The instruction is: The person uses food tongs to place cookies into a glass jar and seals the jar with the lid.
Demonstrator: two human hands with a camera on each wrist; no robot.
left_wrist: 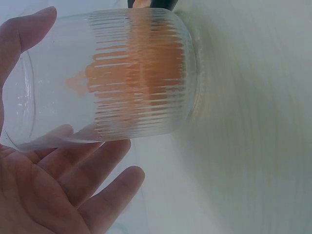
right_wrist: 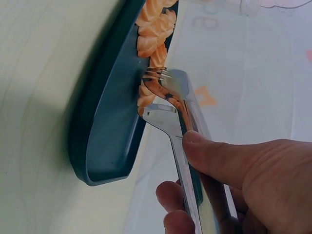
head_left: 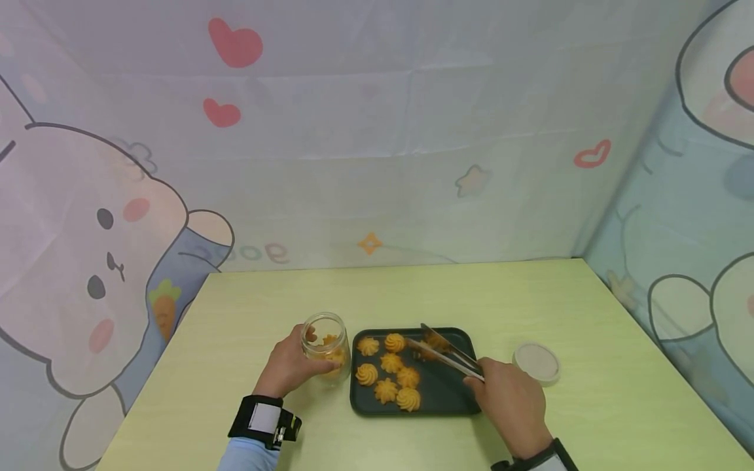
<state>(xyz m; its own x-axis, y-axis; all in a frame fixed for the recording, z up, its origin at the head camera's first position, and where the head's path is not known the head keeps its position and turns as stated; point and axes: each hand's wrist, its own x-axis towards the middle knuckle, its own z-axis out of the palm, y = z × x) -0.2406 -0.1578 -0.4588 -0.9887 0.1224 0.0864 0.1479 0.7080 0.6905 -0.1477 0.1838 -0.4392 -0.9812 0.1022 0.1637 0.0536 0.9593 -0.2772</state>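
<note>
My left hand (head_left: pixel 290 366) grips a clear ribbed glass jar (left_wrist: pixel 63 112), thumb on one side and fingers round the other. The jar stands upright beside the tray with its mouth uncovered, and several orange-yellow cookies (left_wrist: pixel 156 68) show inside. My right hand (head_left: pixel 511 399) holds metal tongs (right_wrist: pixel 179 146), with one forked tip and one broad flat tip. Their tips are spread around a piped cookie (right_wrist: pixel 146 95) near the far side of the dark tray (right_wrist: pixel 109 141). Other swirled cookies (head_left: pixel 386 391) lie on the tray's left half.
A round whitish lid (head_left: pixel 537 364) lies to the right of the tray, near my right hand. All of it rests on a pale yellow-green table (head_left: pixel 265 294). Printed cloth walls (head_left: pixel 353 196) stand behind the table and at its sides.
</note>
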